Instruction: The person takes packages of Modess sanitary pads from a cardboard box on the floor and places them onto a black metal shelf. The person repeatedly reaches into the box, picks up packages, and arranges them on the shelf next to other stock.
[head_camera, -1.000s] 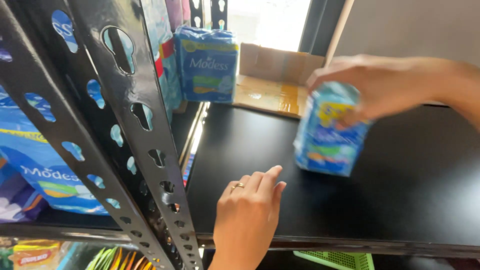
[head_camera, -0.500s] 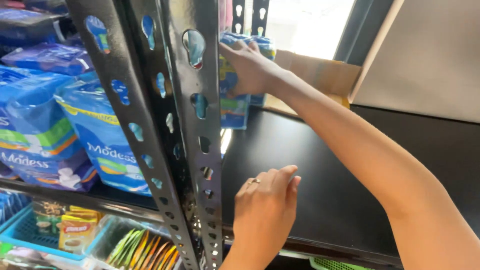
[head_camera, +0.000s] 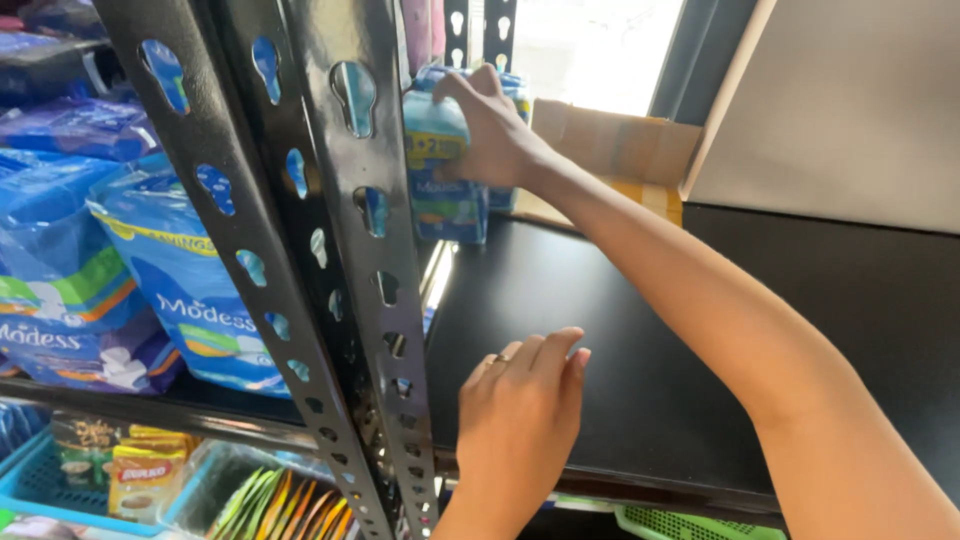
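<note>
My right hand (head_camera: 490, 130) grips a blue pack (head_camera: 440, 185) at the upper centre; my left hand (head_camera: 520, 420) rests open on the black shelf (head_camera: 620, 350), lower centre.

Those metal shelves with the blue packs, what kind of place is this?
Most likely a small shop or its stockroom. Black slotted metal shelving holds many alike blue packs, baskets of sachets sit below, and the right hand sets another blue pack near a cardboard box.

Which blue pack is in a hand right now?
The upright blue pack at the back-left corner of the black shelf, gripped by the right hand. The other blue packs lie untouched in the neighbouring bay left of the perforated post.
</note>
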